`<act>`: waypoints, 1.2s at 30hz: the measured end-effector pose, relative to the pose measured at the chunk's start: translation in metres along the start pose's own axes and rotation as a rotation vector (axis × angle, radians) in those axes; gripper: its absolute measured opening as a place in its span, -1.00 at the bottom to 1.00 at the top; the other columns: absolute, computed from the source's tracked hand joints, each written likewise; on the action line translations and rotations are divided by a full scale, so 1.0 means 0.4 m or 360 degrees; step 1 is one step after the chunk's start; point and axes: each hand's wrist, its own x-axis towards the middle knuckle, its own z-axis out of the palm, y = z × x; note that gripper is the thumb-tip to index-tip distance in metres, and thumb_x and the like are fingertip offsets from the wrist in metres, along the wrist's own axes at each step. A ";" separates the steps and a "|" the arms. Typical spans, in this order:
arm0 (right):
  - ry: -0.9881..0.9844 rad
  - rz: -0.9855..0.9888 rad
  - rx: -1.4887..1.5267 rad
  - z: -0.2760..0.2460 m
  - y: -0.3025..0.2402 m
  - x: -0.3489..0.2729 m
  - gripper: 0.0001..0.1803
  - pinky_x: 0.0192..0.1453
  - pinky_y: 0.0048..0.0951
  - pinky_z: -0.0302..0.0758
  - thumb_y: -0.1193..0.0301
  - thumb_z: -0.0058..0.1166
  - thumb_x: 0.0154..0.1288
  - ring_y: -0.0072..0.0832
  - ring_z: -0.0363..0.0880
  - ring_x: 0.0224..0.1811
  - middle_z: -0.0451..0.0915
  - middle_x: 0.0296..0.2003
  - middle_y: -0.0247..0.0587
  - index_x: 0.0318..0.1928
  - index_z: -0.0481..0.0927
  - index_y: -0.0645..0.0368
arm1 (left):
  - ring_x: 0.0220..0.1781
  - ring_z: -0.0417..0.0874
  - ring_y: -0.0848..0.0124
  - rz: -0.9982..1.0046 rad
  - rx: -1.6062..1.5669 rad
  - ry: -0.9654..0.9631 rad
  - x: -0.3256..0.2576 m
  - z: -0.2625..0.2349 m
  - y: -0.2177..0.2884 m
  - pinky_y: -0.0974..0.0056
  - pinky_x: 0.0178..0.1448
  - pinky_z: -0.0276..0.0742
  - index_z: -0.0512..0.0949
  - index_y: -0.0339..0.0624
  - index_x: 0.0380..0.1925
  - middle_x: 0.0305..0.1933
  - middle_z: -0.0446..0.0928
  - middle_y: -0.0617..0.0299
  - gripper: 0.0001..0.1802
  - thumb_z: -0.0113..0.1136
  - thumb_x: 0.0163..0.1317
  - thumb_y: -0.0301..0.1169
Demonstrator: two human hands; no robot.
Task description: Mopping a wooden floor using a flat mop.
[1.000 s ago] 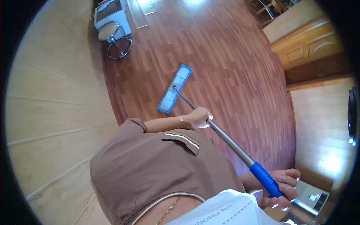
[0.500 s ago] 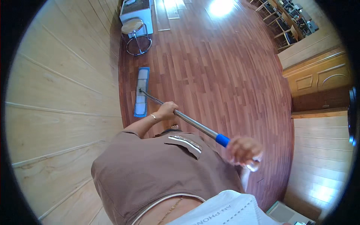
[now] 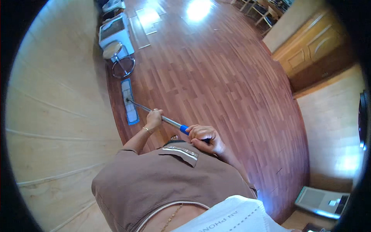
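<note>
A flat mop (image 3: pixel 130 102) with a blue-edged, pale rectangular head lies on the wood floor along the left wall. Its metal pole slants from the head toward my body. My left hand (image 3: pixel 154 118) is wrapped round the middle of the pole. Higher up, my right hand (image 3: pixel 205 138) grips the handle end just past a blue collar (image 3: pixel 184 129). The dark tip of the handle shows at my right palm, close to my brown shirt (image 3: pixel 166 174).
A round stool (image 3: pixel 113 50) with chrome legs stands just beyond the mop head, before a white cabinet (image 3: pixel 123 35). The pale wall (image 3: pixel 65 116) runs close on my left. To the right are a wooden door (image 3: pixel 309 50) and a grey-white appliance (image 3: pixel 322 202). Chairs (image 3: pixel 266 17) stand far right.
My right hand has come in leftward and up toward my body, drawing the handle end with it. The mop head appears farther left, nearer the stool; my view has also turned.
</note>
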 end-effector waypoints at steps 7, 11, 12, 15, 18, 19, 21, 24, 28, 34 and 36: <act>0.0285 -0.0071 -0.0207 -0.058 -0.075 -0.109 -0.73 0.05 -0.19 0.45 0.63 0.11 0.19 -0.34 0.54 -0.40 0.47 -0.59 -0.25 -0.63 0.39 0.23 | -0.32 0.63 0.11 0.0433 -0.0108 0.0071 0.098 0.083 0.150 0.06 -0.19 0.50 0.60 -0.03 -0.54 -0.48 0.59 0.16 -0.82 0.37 -0.02 -0.22; 0.0429 -0.0044 -0.0300 -0.082 -0.108 -0.186 -0.72 0.04 -0.19 0.45 0.62 0.13 0.18 -0.33 0.53 -0.41 0.47 -0.58 -0.25 -0.64 0.38 0.23 | -0.36 0.61 0.13 0.0799 -0.0190 0.0073 0.175 0.155 0.254 0.07 -0.22 0.46 0.55 -0.04 -0.60 -0.51 0.58 0.18 -0.81 0.34 0.03 -0.26; 0.0455 -0.0037 -0.0362 -0.084 -0.118 -0.205 -0.72 0.04 -0.19 0.45 0.61 0.14 0.17 -0.33 0.53 -0.42 0.47 -0.58 -0.24 -0.64 0.38 0.22 | -0.36 0.61 0.13 0.0832 -0.0224 0.0036 0.189 0.180 0.278 0.07 -0.23 0.46 0.54 -0.04 -0.60 -0.51 0.57 0.18 -0.81 0.33 0.03 -0.26; 0.0525 -0.0028 -0.0599 -0.098 -0.165 -0.273 -0.72 0.02 -0.16 0.46 0.62 0.16 0.11 -0.29 0.53 -0.44 0.48 -0.58 -0.22 -0.65 0.38 0.22 | -0.33 0.61 0.15 0.1099 -0.0225 -0.0127 0.223 0.208 0.414 0.09 -0.23 0.46 0.51 -0.05 -0.60 -0.52 0.56 0.21 -0.79 0.34 0.03 -0.26; 0.0636 -0.0023 -0.0719 -0.106 -0.233 -0.362 -0.78 0.02 -0.11 0.49 0.60 0.19 0.06 -0.27 0.56 -0.43 0.52 -0.55 -0.22 -0.61 0.42 0.22 | -0.31 0.61 0.16 0.1374 -0.0270 -0.0224 0.222 0.291 0.534 0.09 -0.23 0.47 0.49 -0.03 -0.62 -0.50 0.56 0.21 -0.76 0.34 0.01 -0.22; 0.0762 -0.0055 -0.0719 -0.105 -0.257 -0.397 -0.80 0.02 -0.11 0.50 0.60 0.19 0.06 -0.27 0.57 -0.41 0.53 -0.55 -0.24 -0.59 0.44 0.21 | -0.31 0.61 0.17 0.1377 -0.0206 -0.0351 0.202 0.285 0.612 0.09 -0.22 0.48 0.49 -0.01 -0.62 -0.50 0.55 0.22 -0.75 0.32 0.02 -0.18; 0.0767 0.0059 -0.0925 -0.108 -0.326 -0.476 -0.88 0.02 -0.09 0.51 0.57 0.17 0.00 -0.29 0.60 -0.43 0.56 -0.55 -0.26 -0.54 0.48 0.18 | -0.30 0.61 0.16 0.1566 -0.0109 -0.0362 0.161 0.329 0.728 0.06 -0.22 0.50 0.51 0.00 -0.62 -0.50 0.54 0.21 -0.73 0.25 0.06 -0.12; 0.0972 -0.0003 -0.1093 -0.069 -0.433 -0.583 -0.89 -0.05 -0.10 0.54 0.54 0.19 -0.04 -0.33 0.61 -0.48 0.57 -0.56 -0.27 -0.53 0.49 0.14 | -0.32 0.63 0.13 0.1805 -0.0009 -0.0516 0.056 0.360 0.901 0.03 -0.22 0.52 0.52 0.01 -0.65 -0.51 0.54 0.18 -0.65 0.22 0.09 -0.01; 0.1176 -0.0023 -0.1418 0.012 -0.586 -0.679 -0.85 -0.14 -0.16 0.58 0.45 0.23 -0.04 -0.36 0.63 -0.50 0.58 -0.54 -0.28 -0.51 0.48 0.13 | -0.43 0.59 0.08 0.2342 -0.0364 -0.0677 -0.098 0.405 1.090 0.02 -0.27 0.50 0.42 -0.04 -0.76 -0.63 0.49 0.14 -0.69 0.25 -0.03 -0.18; 0.1243 0.0076 -0.1960 0.116 -0.742 -0.768 -0.74 -0.36 -0.30 0.56 0.26 0.17 0.15 -0.43 0.61 -0.61 0.53 -0.63 -0.32 -0.53 0.43 0.11 | -0.44 0.66 0.12 0.2854 -0.0292 -0.1072 -0.312 0.461 1.296 0.03 -0.36 0.55 0.52 0.02 -0.66 -0.58 0.57 0.14 -0.85 0.29 -0.16 -0.25; 0.1290 0.0307 -0.2097 0.185 -0.784 -0.778 -0.65 -0.41 -0.28 0.51 0.19 0.12 0.22 -0.43 0.53 -0.65 0.46 -0.70 -0.33 -0.58 0.39 0.09 | -0.41 0.69 0.14 0.3030 -0.0158 -0.1208 -0.392 0.461 1.355 0.06 -0.36 0.58 0.61 0.06 -0.59 -0.56 0.61 0.18 -0.88 0.28 -0.13 -0.21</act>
